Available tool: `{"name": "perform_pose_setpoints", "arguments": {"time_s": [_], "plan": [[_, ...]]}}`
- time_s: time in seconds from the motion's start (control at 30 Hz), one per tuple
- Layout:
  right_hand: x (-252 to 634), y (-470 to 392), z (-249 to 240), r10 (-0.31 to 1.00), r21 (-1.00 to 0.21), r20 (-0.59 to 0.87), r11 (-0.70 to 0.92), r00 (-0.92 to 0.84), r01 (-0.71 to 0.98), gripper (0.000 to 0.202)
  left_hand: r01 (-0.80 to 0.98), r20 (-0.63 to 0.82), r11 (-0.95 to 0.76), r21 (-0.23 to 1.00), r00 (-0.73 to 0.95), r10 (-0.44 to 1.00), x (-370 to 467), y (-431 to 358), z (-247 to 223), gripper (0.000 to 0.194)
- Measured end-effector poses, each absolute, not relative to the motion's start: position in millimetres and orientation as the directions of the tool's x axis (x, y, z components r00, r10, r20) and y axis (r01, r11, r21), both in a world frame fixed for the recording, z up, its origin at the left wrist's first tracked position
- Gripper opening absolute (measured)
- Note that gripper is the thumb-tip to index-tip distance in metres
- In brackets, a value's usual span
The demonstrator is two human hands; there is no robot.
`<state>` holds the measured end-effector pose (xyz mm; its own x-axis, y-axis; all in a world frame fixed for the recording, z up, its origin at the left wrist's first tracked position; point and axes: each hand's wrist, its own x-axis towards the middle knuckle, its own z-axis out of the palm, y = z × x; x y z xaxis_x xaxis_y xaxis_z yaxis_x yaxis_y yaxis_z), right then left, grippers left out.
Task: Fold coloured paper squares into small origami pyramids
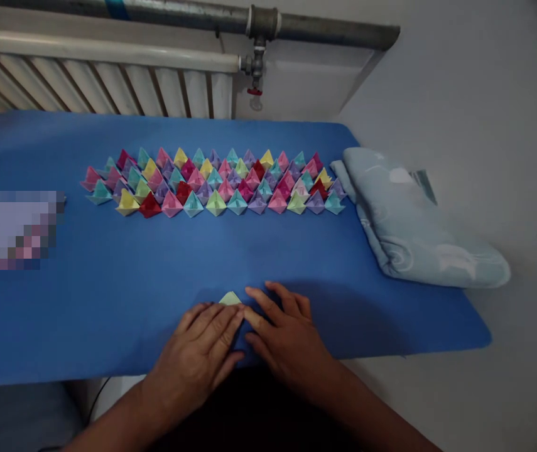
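On the near edge of the blue bed-like surface (155, 270) lies a small pale green piece of folded paper (230, 299). Only its pointed top shows; my fingers cover the remainder. My left hand (197, 345) rests flat over the paper with its fingers stretched out. From the right, my right hand (284, 333) reaches in with fingers spread, its index fingertip meeting the left fingertips at the paper's right side. Farther back stand several rows of small folded paper boats (216, 204) in pink, blue, purple, yellow, green and red.
A folded light blue blanket (419, 226) lies along the right edge by the wall. At the left is a pixelated pale purple and pink thing (4, 226). Behind the surface are a white radiator (150, 85), a metal pipe (188, 16) and a red-handled valve (255, 91).
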<state>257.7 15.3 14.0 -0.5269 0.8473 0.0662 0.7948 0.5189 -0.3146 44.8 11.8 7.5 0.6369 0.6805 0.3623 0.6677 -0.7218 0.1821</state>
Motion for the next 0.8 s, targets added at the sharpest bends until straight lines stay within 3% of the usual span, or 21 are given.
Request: {"name": "perform_pose_setpoints", "arguments": {"time_s": [0.43,0.8], "plan": [[259.8,14.7,11.8,0.846,-0.328,0.083,0.522,-0.526,0.788,0.037,0.764,0.305,-0.643,0.046,0.602,0.738,42.6,-0.1,5.1,0.036],[270.2,8.8,8.5,0.829,-0.259,0.121,0.558,-0.547,0.789,0.036,0.764,0.401,-0.643,0.05,0.574,0.714,48.8,3.3,6.1,0.029]]}}
